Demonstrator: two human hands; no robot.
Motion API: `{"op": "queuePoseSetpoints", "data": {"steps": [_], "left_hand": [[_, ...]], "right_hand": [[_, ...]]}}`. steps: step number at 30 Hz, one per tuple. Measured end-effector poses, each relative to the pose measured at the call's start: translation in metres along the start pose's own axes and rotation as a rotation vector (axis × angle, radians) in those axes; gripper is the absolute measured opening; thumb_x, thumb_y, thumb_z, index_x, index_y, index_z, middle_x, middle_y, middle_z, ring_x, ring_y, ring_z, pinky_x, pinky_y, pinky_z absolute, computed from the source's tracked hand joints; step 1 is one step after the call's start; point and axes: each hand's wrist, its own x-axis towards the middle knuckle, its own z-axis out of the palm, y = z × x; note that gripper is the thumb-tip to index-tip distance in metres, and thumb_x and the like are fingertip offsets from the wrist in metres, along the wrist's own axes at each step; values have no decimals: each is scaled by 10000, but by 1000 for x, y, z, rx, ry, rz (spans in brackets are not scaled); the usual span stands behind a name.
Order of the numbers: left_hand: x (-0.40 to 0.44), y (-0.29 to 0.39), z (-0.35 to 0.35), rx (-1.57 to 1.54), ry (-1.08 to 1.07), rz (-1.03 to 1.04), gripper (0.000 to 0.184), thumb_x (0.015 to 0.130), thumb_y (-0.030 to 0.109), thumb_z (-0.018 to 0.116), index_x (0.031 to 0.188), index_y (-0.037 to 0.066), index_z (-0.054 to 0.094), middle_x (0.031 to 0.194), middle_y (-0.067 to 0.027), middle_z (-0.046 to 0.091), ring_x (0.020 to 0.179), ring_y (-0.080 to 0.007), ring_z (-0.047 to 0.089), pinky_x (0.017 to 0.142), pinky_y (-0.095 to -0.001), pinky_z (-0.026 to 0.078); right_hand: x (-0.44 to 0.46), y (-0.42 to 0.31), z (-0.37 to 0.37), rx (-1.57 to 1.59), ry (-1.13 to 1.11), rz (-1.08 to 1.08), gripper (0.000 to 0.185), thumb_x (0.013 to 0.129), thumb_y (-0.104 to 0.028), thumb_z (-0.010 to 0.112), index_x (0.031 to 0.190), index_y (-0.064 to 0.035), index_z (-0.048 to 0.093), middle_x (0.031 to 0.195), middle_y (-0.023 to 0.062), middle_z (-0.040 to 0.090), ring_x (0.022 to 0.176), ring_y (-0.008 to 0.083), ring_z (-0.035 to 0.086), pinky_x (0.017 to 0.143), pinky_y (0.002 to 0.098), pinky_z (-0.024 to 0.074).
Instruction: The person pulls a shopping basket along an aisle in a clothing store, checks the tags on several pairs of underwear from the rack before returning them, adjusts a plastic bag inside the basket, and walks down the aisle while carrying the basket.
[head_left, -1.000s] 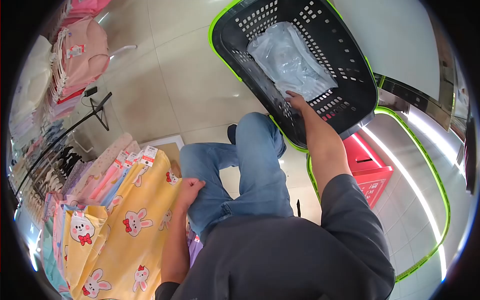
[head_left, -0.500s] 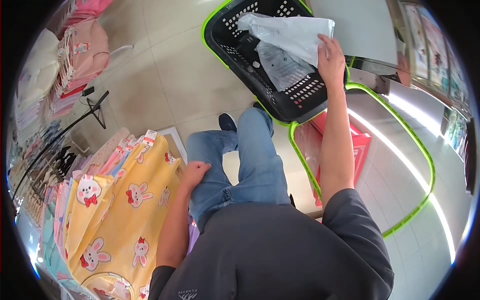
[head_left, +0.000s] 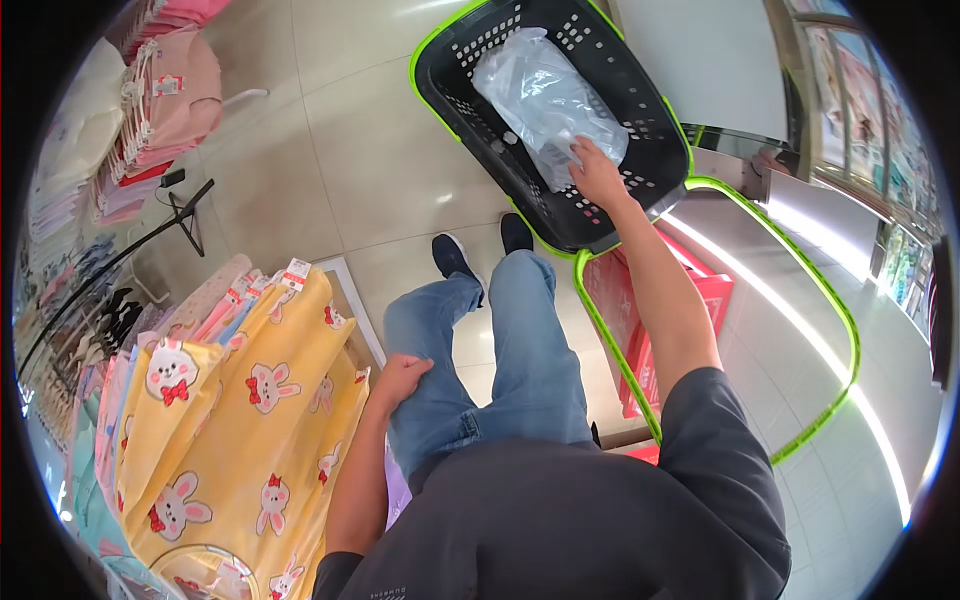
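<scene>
One hand (head_left: 596, 178) touches the bag (head_left: 545, 95) inside the green-rimmed basket (head_left: 640, 95).

Glossy beige floor of large square tiles (head_left: 370, 120) with thin seams, smooth pale grey panel (head_left: 700, 60) at upper right, bright red box with white lettering (head_left: 705, 292), long glowing white light strip (head_left: 880, 440) slanting down the right side.

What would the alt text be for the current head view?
A person's right hand touches a plastic-wrapped package inside a black, green-rimmed basket; their left hand rests on their jeans, beside yellow rabbit-print clothing.
</scene>
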Motion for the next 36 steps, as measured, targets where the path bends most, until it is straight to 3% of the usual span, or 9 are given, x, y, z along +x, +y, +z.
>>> {"op": "queuePoseSetpoints", "data": {"steps": [2, 5, 6, 9, 11, 15, 18, 24, 36], "left_hand": [[10, -2, -9, -56, 5, -6, 434, 882, 268, 662, 525, 99, 483, 479, 65, 366, 431, -52, 298, 423, -272, 205], [25, -2, -21, -37, 57, 40, 446, 892, 253, 654, 521, 113, 449, 479, 76, 357, 430, -39, 291, 419, -266, 195], [32, -2, -28, -61, 66, 36, 446, 893, 248, 653, 522, 115, 446, 480, 78, 356, 431, -38, 293, 419, -265, 195], [47, 2, -42, -123, 89, 34, 446, 896, 235, 652, 522, 118, 440, 482, 84, 354, 434, -33, 295, 418, -262, 199], [56, 11, -49, -147, 111, 64, 447, 898, 228, 651, 521, 120, 437, 483, 84, 354, 434, -32, 295, 418, -260, 202], [75, 14, -59, -151, 139, 109, 448, 909, 191, 643, 526, 132, 418, 482, 85, 352, 405, -28, 286, 396, -247, 185], [85, 15, -65, -157, 160, 104, 459, 900, 206, 651, 514, 107, 424, 484, 81, 359, 434, -31, 301, 418, -251, 208], [103, 15, -77, -233, 196, 141, 465, 905, 153, 644, 514, 118, 395, 480, 82, 348, 415, -25, 283, 401, -245, 194], [129, 22, -87, -274, 238, 185, 489, 915, 141, 638, 500, 126, 379, 476, 87, 352, 423, -20, 275, 406, -244, 194]], "right_hand": [[12, 28, 43, -121, -166, 16, 404, 842, -197, 595, 1185, 17, 584, 1388, 163, 479, 1170, 364, 552, 975, 459, 471], [28, 25, 76, -345, -524, 287, 414, 821, -203, 612, 1182, -1, 590, 1415, 146, 453, 1176, 362, 555, 954, 501, 477], [30, 29, 98, -433, -511, 358, 413, 815, -198, 619, 1174, 4, 593, 1314, 137, 554, 1119, 367, 594, 868, 531, 513], [53, 70, 161, -339, -857, 457, 460, 798, -238, 635, 1201, -21, 588, 983, 160, 670, 941, 367, 656, 799, 514, 530], [75, 62, 176, -129, -1025, 611, 507, 796, -201, 620, 1279, -61, 553, 889, 169, 679, 893, 369, 672, 778, 503, 534], [113, 37, 176, 268, -813, 606, 597, 800, -131, 577, 1390, -148, 481, 970, 236, 675, 971, 375, 663, 824, 483, 525], [133, 94, 263, -19, -542, 142, 633, 810, -103, 561, 1425, -168, 425, 1070, 260, 639, 1056, 388, 628, 893, 469, 499], [161, 80, 260, -253, -547, 201, 626, 858, -92, 517, 1455, -174, 348, 1214, 232, 569, 1087, 397, 603, 934, 468, 483], [188, 90, 273, -234, -397, 64, 590, 819, -87, 572, 1381, -194, 425, 1190, 214, 575, 1039, 387, 620, 866, 457, 521]]}}
